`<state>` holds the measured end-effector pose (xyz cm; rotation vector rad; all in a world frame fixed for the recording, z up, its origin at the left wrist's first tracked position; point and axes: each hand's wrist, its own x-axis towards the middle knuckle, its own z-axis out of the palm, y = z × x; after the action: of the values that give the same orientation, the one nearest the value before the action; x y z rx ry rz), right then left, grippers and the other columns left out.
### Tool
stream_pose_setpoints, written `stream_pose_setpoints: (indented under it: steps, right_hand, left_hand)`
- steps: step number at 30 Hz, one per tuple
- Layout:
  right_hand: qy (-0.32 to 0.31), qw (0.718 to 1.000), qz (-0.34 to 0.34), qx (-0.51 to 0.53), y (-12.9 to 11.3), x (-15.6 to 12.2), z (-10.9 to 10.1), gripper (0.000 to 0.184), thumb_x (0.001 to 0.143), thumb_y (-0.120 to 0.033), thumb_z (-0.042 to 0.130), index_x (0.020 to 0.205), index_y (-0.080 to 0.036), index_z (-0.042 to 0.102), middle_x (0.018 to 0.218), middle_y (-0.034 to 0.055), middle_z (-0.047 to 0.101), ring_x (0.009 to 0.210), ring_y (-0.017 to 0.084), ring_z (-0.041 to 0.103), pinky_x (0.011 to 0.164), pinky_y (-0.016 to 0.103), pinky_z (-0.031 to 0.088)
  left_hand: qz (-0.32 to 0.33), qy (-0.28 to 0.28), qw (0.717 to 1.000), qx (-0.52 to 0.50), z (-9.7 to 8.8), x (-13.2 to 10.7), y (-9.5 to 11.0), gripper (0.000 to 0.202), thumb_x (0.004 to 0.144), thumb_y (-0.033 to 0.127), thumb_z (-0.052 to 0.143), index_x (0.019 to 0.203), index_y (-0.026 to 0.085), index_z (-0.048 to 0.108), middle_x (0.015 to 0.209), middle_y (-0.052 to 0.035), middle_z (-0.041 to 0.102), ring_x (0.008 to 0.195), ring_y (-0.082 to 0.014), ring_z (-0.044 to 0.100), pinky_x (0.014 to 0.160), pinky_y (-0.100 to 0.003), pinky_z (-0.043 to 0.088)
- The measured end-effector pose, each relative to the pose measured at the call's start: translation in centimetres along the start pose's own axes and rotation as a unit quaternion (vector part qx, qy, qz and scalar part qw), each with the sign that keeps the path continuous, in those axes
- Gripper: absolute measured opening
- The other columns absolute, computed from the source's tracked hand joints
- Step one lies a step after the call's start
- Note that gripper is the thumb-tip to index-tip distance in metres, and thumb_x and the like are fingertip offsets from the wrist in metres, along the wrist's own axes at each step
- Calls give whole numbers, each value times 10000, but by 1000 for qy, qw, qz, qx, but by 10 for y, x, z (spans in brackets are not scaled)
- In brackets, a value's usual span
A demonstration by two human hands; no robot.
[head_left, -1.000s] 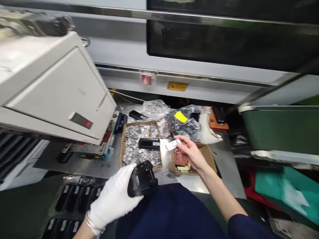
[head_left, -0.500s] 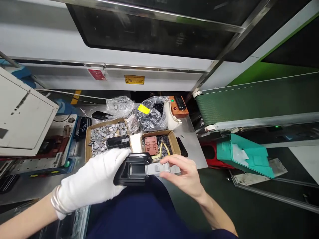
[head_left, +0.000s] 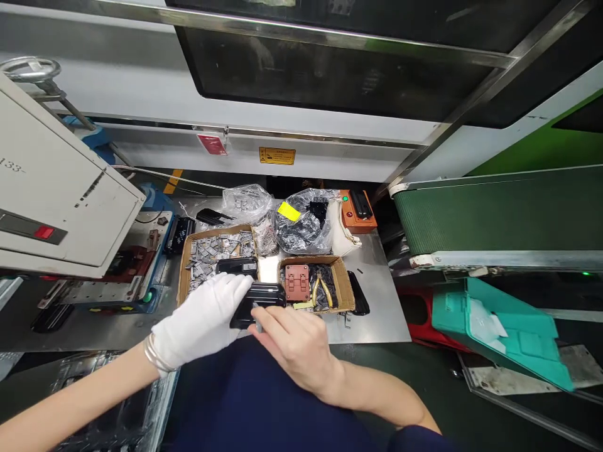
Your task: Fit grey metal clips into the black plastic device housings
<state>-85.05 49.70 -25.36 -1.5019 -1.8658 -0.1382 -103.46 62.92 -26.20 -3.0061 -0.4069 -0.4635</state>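
Note:
My left hand (head_left: pixel 202 323), in a white glove, is closed around the left end of a glossy black plastic housing (head_left: pixel 267 292). My bare right hand (head_left: pixel 296 345) pinches a small grey plastic piece (head_left: pixel 257 317) between thumb and fingers against the near face of the housing. The fingers hide most of that piece and part of the housing. Just beyond my hands stands a cardboard box (head_left: pixel 183 270) of loose grey plastic parts, with another black housing (head_left: pixel 238 266) lying in it.
A second cardboard box (head_left: pixel 347 285) holds a reddish-brown block (head_left: pixel 297 282), yellow-handled pliers (head_left: pixel 323 290) and small dark parts. Behind lie plastic bags (head_left: pixel 304 229) and an orange device (head_left: pixel 358 213). A green conveyor (head_left: pixel 499 213) and a teal bin (head_left: pixel 513 326) stand right; a white cabinet (head_left: pixel 61 188) left.
The grey piece has gone from lying flat at the housing's right end to standing tilted over its near face. My right hand has moved left and turned over. The view has shifted left.

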Motion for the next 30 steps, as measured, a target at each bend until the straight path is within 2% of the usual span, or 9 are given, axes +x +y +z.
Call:
stream_pose_setpoints:
  steps: [3, 7, 9, 11, 13, 15, 19, 26, 30]
  right_hand:
    - [78, 997, 20, -7, 14, -4, 8, 221, 1086, -372, 624, 1140, -210, 765, 1028, 32, 803, 858, 180, 663, 764, 307, 511]
    - [145, 989, 43, -2, 26, -13, 25, 361, 1103, -483, 536, 1161, -263, 816, 1252, 130, 745, 1174, 264, 621, 1053, 407, 494]
    - [139, 980, 120, 80, 28, -15, 34, 299, 1072, -466, 614, 1210, -292, 815, 1312, 124, 725, 1238, 270, 617, 1102, 428, 488]
    - [73, 922, 289, 246, 28, -15, 40, 364, 956, -441, 778, 1286, -287, 785, 1309, 112, 740, 1226, 280, 657, 1106, 438, 510]
    - [-35, 808, 424, 406, 29, -11, 43, 456, 857, -470, 823, 1240, -224, 800, 1180, 111, 790, 1134, 302, 718, 1063, 452, 552]
    - [-101, 736, 457, 489, 29, -7, 44, 391, 850, -498, 770, 1095, -199, 832, 1016, 83, 812, 1055, 304, 744, 1039, 448, 569]
    - [-95, 729, 441, 515, 23, -5, 46, 364, 876, -512, 706, 1021, -202, 830, 967, 51, 800, 1022, 281, 733, 1014, 399, 565]
    - [-108, 714, 451, 525, 21, -9, 56, 297, 818, -493, 737, 749, -204, 747, 725, 5, 687, 752, 216, 647, 843, 356, 567]
    - [-122, 711, 458, 519, 18, -5, 57, 245, 800, -437, 758, 842, -196, 750, 830, 24, 723, 807, 212, 647, 857, 345, 543]
  left_hand:
    - [-42, 12, 998, -36, 0, -3, -1, 562, 991, 493, 599, 1311, 37, 523, 1140, -279, 719, 1006, -391, 776, 858, -515, 683]
    - [-82, 8, 996, -45, -1, -8, 1, 735, 831, 470, 843, 1321, 29, 519, 1164, -279, 698, 1010, -412, 755, 861, -525, 682]
    - [-97, 12, 994, -39, 0, -10, 0, 647, 870, 364, 779, 1348, 16, 516, 1202, -283, 685, 1048, -419, 741, 906, -554, 669]
    - [-89, 16, 996, -9, 0, -9, -3, 542, 871, 207, 654, 1345, -16, 518, 1187, -287, 680, 1050, -428, 733, 925, -583, 658]
    - [-64, 19, 997, 33, -2, -7, -7, 524, 820, 113, 583, 1313, -54, 525, 1141, -289, 684, 1009, -425, 738, 928, -602, 653]
    - [-47, 20, 997, 56, -3, -5, -11, 499, 799, 82, 566, 1278, -60, 538, 1103, -275, 695, 970, -405, 746, 930, -600, 654]
    - [-36, 6, 998, 50, -2, -9, -16, 554, 751, 40, 575, 1292, -66, 526, 1111, -280, 697, 968, -407, 734, 914, -615, 653]
    - [-49, -13, 998, 26, 4, -24, -20, 599, 773, 57, 659, 1339, -49, 493, 1122, -252, 685, 989, -400, 692, 919, -588, 637]
    - [-55, -31, 997, 41, -3, -25, -21, 663, 713, 15, 651, 1352, -40, 484, 1132, -247, 686, 988, -389, 690, 904, -556, 642]
